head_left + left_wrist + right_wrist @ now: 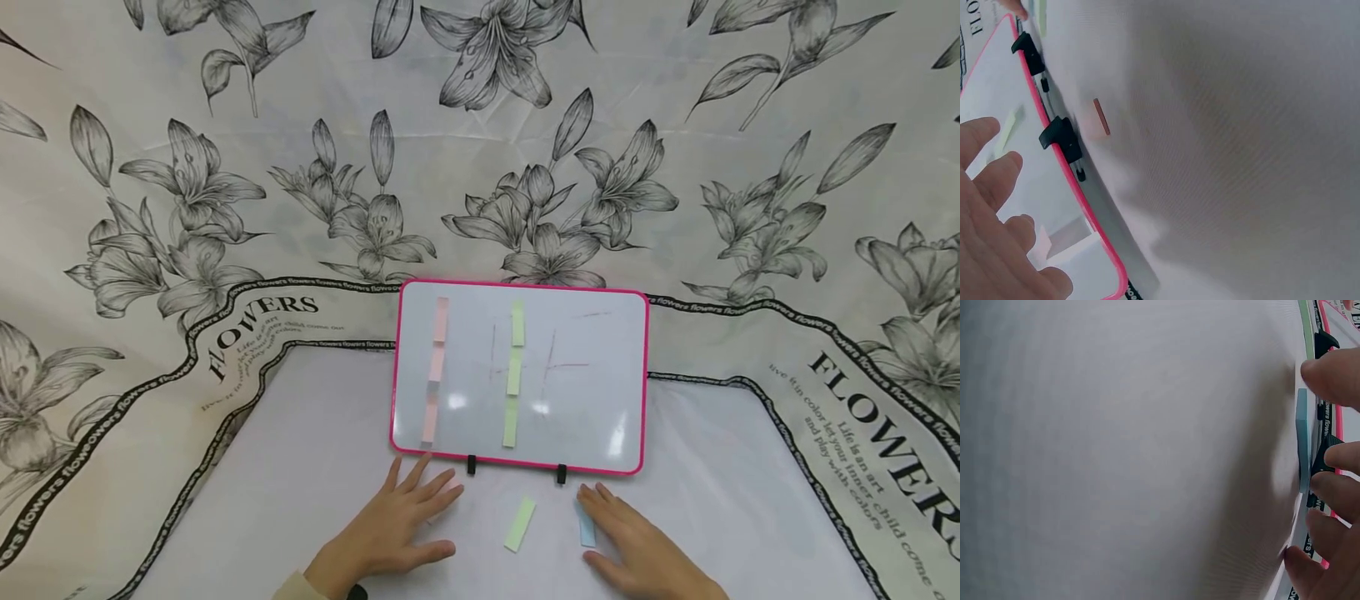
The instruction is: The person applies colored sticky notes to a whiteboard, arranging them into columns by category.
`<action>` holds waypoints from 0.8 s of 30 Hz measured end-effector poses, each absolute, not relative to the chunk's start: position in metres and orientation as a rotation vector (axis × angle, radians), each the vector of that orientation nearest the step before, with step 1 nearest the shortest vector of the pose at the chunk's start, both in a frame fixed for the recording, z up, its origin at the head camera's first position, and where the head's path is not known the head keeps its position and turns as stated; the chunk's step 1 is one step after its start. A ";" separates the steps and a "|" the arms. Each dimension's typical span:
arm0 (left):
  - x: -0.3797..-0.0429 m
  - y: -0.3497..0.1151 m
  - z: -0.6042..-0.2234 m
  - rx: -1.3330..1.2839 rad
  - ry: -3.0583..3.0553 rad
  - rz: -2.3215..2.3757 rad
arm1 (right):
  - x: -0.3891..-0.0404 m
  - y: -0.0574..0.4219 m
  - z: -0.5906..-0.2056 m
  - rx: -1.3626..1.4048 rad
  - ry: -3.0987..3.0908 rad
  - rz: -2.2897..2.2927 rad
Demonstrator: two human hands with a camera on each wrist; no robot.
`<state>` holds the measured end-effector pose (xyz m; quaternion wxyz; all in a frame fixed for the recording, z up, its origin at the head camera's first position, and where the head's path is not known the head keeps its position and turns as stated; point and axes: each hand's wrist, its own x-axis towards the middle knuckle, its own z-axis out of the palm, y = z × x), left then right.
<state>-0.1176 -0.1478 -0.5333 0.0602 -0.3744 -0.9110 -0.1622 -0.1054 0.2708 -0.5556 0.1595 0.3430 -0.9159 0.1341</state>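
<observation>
A pale cloth (630,50) printed with dark lilies hangs behind a white table (315,433), its black-lettered border curving down on either side. Propped on the table is a white board (600,417) with a pink rim; two black clips (471,464) sit along its six o'clock edge. Three pink strips (437,364) run in a column on the board's nine o'clock side, and three green strips (513,372) form another near its middle. Faint red lines (553,354) mark the surface towards three o'clock from the green ones.

Taking the board's centre as the dial, a loose green strip (520,524) lies tilted on the table at six o'clock, and a blue strip (587,527) at five, just beside the right hand.

The left hand (405,517), between seven and eight o'clock, is spread wide, palm down and holding nothing, its fingertips near the board's lower edge. The left wrist view shows a small reddish edge (1102,117) on the table near a clip.

The right hand (637,542), between four and five, keeps thumb and fingers apart, with the blue strip between them; its fingertips overlap the strip's twelve o'clock end, but whether they touch it I cannot tell.
</observation>
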 end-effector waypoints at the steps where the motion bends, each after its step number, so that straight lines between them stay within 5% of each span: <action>1: -0.117 -0.148 -0.535 -1.123 -2.752 -0.503 | -0.105 0.270 -0.556 0.984 -2.621 0.371; 24: -0.116 -0.142 -0.533 -1.156 -2.725 -0.510 | -0.111 0.258 -0.541 0.866 -2.762 0.431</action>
